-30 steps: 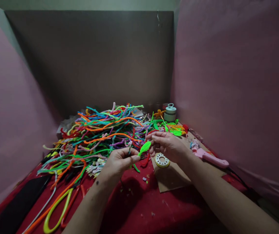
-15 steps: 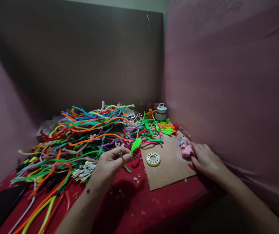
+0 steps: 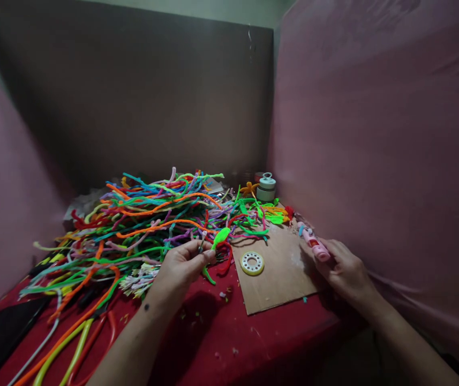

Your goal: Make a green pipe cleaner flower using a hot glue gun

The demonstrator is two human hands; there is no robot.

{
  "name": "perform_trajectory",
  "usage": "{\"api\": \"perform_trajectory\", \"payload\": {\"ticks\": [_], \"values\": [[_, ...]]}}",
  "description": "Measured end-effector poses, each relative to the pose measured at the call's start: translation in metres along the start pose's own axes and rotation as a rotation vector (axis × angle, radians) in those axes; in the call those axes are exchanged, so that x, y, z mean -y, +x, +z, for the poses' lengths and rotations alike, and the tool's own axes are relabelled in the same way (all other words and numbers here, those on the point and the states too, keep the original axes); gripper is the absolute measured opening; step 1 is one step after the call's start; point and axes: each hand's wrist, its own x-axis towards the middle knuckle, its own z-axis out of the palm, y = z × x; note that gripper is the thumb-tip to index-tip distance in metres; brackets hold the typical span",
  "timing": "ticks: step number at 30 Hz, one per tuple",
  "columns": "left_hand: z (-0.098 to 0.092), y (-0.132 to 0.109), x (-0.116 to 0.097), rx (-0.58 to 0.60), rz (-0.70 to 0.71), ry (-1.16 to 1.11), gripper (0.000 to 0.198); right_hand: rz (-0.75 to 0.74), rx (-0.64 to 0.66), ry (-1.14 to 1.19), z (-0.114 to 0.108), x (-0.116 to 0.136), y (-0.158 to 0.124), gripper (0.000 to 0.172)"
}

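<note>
My left hand (image 3: 187, 265) is closed in a pinch on a bright green pipe-cleaner leaf (image 3: 221, 236), which points up and right from the fingertips. A thin dark stem with a pale tip (image 3: 203, 241) also sticks up between those fingers. On the right, my right hand (image 3: 344, 271) is wrapped around a pink hot glue gun (image 3: 313, 244), with its light-blue nozzle end pointing away over the cardboard. The handle is hidden by my fingers. Between the hands, a yellow-rimmed tape spool (image 3: 252, 263) lies on the brown cardboard sheet (image 3: 271, 292).
A large heap of coloured pipe cleaners (image 3: 160, 214) spreads over the left and back. Pliers with yellow and red handles (image 3: 78, 343) lie at front left. A mint-green jar (image 3: 266, 187) stands at the back. Scraps dot the red cloth (image 3: 229, 332); a pink wall (image 3: 374, 134) rises at right.
My right hand has lifted the glue gun off the cardboard and turned it, its nozzle end now pointing away. The left hand keeps the leaf nearly in place, tilted slightly lower.
</note>
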Motion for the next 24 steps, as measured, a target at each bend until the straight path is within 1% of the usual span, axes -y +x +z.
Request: {"api": "perform_trajectory", "payload": {"ticks": [3,6,9,13,16,19,20,22,24], "values": [[-0.001,0.0,0.003,0.015,0.01,-0.059,0.023,0.123,0.066,0.293,-0.006,0.018,0.005,0.021],[-0.001,-0.001,0.004,0.015,0.03,-0.09,0.022,0.225,0.127,0.553,-0.009,0.04,0.014,0.026],[0.0,-0.002,0.001,-0.038,0.057,-0.133,0.022,0.27,0.168,0.75,-0.008,0.059,0.023,0.029],[0.001,-0.004,-0.003,-0.127,0.1,-0.191,0.02,0.297,0.275,0.966,0.0,0.077,0.023,0.032],[0.001,-0.004,-0.003,-0.169,0.112,-0.22,0.019,0.269,0.363,1.026,0.002,0.093,0.023,0.039],[0.001,-0.004,-0.002,-0.2,0.109,-0.251,0.019,0.163,0.472,0.995,0.0,0.113,0.033,0.043],[0.001,-0.003,-0.002,-0.214,0.108,-0.267,0.019,0.109,0.507,0.98,-0.001,0.12,0.039,0.042],[-0.001,-0.002,-0.003,-0.251,0.107,-0.308,0.018,0.012,0.536,0.965,0.001,0.131,0.052,0.036],[-0.005,-0.001,-0.005,-0.304,0.114,-0.357,0.019,-0.055,0.517,0.959,0.009,0.14,0.064,0.03]]}}
